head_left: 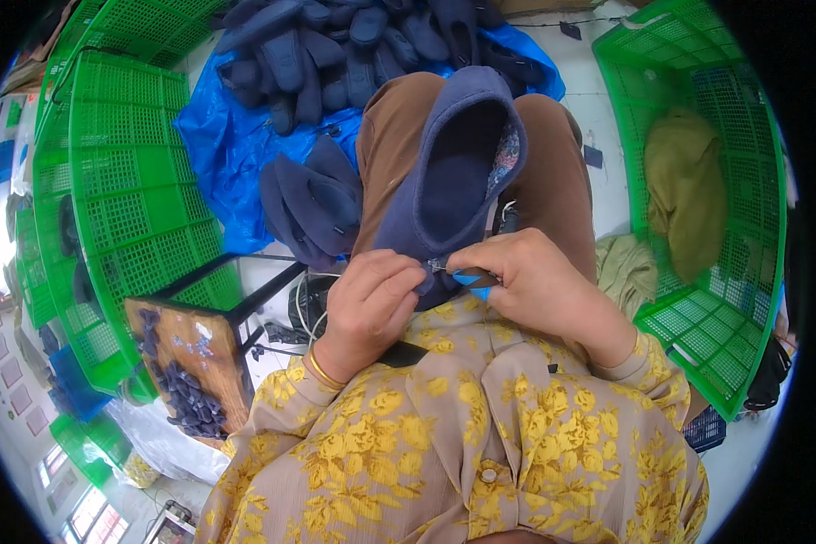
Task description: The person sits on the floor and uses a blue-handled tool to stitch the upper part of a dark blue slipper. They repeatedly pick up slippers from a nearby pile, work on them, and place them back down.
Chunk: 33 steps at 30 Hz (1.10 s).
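A navy cloth slipper (467, 150) with a floral-patterned lining lies across my lap, its opening facing up and its heel toward me. My left hand (372, 299) is closed at the heel, pinching a small navy piece of cloth (423, 279) there. Close beside it, my right hand (544, 283) is closed around a small blue-and-dark tool (473, 280), mostly hidden by the fingers. A thin pale strand (439, 267) shows between the two hands. Another pale cord runs behind my left wrist.
More navy slippers (313, 204) lie left of my knee, and a large pile (354, 63) rests on a blue plastic sheet (218, 154). Green mesh crates (136, 163) stand at left; another crate (762, 208) at right holds olive cloth (684, 195). A wooden stool (231, 376) bears small navy scraps.
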### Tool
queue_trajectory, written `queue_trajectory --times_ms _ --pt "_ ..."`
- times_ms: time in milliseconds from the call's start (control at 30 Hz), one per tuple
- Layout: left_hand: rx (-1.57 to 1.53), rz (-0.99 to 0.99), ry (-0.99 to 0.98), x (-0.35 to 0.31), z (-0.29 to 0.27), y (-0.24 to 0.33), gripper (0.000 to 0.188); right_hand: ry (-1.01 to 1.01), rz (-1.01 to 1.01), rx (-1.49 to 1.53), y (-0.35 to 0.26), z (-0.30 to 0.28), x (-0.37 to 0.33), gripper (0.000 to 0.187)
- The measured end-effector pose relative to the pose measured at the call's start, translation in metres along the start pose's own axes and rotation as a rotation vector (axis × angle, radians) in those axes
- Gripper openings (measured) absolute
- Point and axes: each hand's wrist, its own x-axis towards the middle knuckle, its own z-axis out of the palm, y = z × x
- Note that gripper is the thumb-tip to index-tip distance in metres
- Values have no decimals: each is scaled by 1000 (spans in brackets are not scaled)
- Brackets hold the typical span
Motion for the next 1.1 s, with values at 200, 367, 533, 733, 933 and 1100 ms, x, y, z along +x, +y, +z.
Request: queue_trajectory --times_ms 200,367,533,733,933,1100 --pt "9 -7 -6 1 0 1 27 -25 23 9 -3 -1 3 33" --pt "2 -8 -25 1 0 0 26 2 25 -141 -1 14 8 11" --pt "-22 0 -64 -2 3 -5 32 66 68 -198 -1 36 9 10" --pt "42 12 -38 -4 1 1 31 74 135 -188 -6 28 0 15" --pt "6 -39 -22 -3 1 4 24 57 119 -213 0 37 -3 26" --pt "-29 -36 -16 -5 2 4 24 58 115 -188 4 41 -1 28"
